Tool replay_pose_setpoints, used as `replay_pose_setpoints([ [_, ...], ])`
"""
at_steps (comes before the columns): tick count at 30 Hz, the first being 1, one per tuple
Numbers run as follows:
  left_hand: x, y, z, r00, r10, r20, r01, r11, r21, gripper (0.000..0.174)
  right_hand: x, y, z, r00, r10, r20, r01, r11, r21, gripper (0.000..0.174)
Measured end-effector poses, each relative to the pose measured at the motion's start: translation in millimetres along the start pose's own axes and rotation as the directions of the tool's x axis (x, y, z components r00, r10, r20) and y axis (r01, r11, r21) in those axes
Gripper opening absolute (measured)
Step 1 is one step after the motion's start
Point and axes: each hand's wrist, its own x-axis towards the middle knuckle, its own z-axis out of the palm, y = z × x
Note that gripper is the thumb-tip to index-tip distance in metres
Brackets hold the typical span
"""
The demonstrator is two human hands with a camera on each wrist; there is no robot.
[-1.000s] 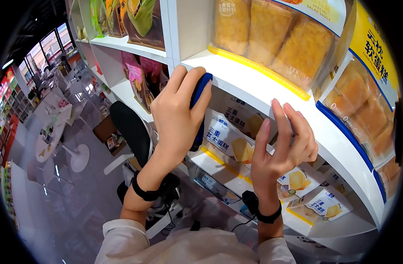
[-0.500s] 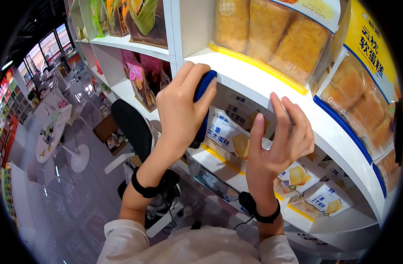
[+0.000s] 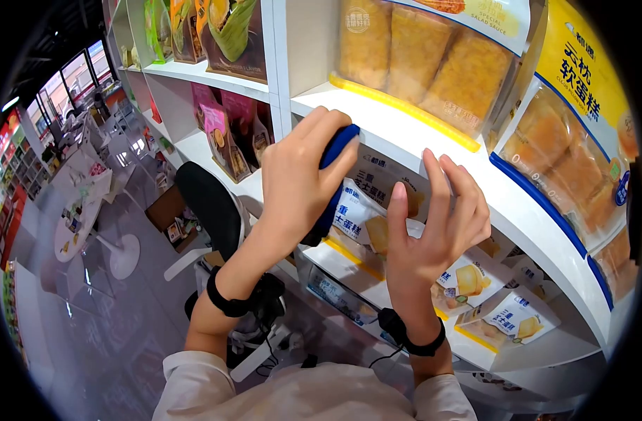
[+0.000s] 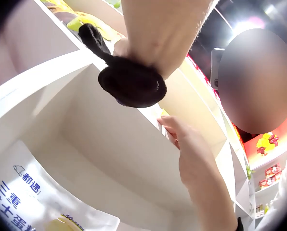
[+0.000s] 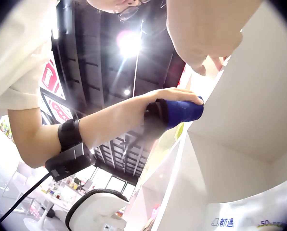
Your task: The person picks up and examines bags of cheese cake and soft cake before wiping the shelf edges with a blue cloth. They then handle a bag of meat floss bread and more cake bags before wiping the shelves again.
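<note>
My left hand [image 3: 300,179] grips a dark blue cloth pad [image 3: 340,145] at the front edge of the white shelf [image 3: 398,130]. In the right wrist view the fingers lie over the blue pad [image 5: 184,110], and a black part hangs below it. The left wrist view shows mostly the black part of the pad [image 4: 131,84], with a strap-like loop. To the right, my right hand [image 3: 436,231] is raised with fingers spread and relaxed, its fingertips near the same edge and nothing in its grasp. White cake bags [image 3: 363,221] stand on the shelf below, partly behind both hands.
Large bags of sliced cake [image 3: 412,63] and a yellow-topped cake bag [image 3: 566,133] stand on the upper shelf. Pink and brown packages [image 3: 230,133] fill a compartment at left. A black-backed chair [image 3: 207,210] stands beside the shelving, with a round white table [image 3: 82,217] farther off.
My left hand has slid to the right and slightly down along the shelf edge with the blue cloth pad. The right hand has shifted a little left, its fingers still spread.
</note>
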Motion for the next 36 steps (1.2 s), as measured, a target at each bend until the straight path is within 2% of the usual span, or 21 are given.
replay_pose_setpoints([
  [2, -1.0, 4.6, 1.8, 1.0, -0.021, 0.017, 0.021, 1.0, -0.015, 0.018, 1.0, 0.2, -1.5, 1.0, -0.007, 0.011, 0.007, 1.0, -0.009, 0.041],
  [4, 1.3, -4.9, 3.1, 0.997, 0.016, -0.07, -0.018, 1.0, -0.024, 0.015, 1.1, 1.5, -2.7, 0.999, -0.024, 0.022, 0.024, 1.0, -0.008, 0.041],
  [7, 4.7, -19.5, -3.7, 0.988, -0.125, -0.093, 0.125, 0.992, -0.007, 0.016, 0.8, 4.2, -3.5, 0.999, -0.042, 0.015, 0.042, 0.999, 0.005, 0.042],
  [9, 7.5, -24.8, -8.6, 0.983, -0.172, -0.065, 0.171, 0.985, -0.021, 0.018, -0.3, 3.8, -1.1, 0.999, -0.043, -0.01, 0.043, 0.999, 0.02, 0.043],
  [13, 5.6, -17.4, -7.1, 0.991, -0.124, -0.05, 0.124, 0.992, -0.01, 0.018, -1.1, 1.0, 2.8, 0.998, -0.03, -0.052, 0.03, 1.0, 0.008, 0.044],
  [14, 4.5, -15.9, -3.3, 0.998, -0.025, -0.055, 0.024, 1.0, -0.017, 0.017, -1.5, 1.0, 3.4, 0.998, -0.028, -0.053, 0.028, 1.0, 0.005, 0.044],
  [16, 2.2, -0.9, -0.2, 1.0, 0.026, -0.004, -0.026, 1.0, -0.014, 0.02, -1.3, 1.9, 3.6, 0.998, -0.036, -0.048, 0.036, 0.999, 0.0, 0.045],
  [19, 6.3, -3.8, -2.5, 0.999, -0.038, -0.034, 0.037, 0.999, -0.03, 0.017, -0.1, 4.2, 2.5, 0.998, -0.056, -0.038, 0.056, 0.998, 0.003, 0.045],
  [22, 10.6, -12.1, -7.4, 0.99, -0.138, 0.001, 0.138, 0.99, -0.029, 0.019, -1.7, 5.4, 1.2, 0.998, -0.052, -0.032, 0.052, 0.999, 0.009, 0.045],
  [31, 10.0, -7.6, -6.4, 0.996, -0.092, -0.021, 0.092, 0.995, -0.023, 0.017, -1.3, 2.9, 3.6, 0.998, -0.048, -0.051, 0.049, 0.999, 0.011, 0.045],
  [36, 9.8, -14.4, -6.6, 0.99, -0.117, -0.075, 0.122, 0.99, 0.076, 0.017, -1.4, 2.9, 3.8, 0.998, -0.042, -0.056, 0.043, 0.999, 0.008, 0.044],
])
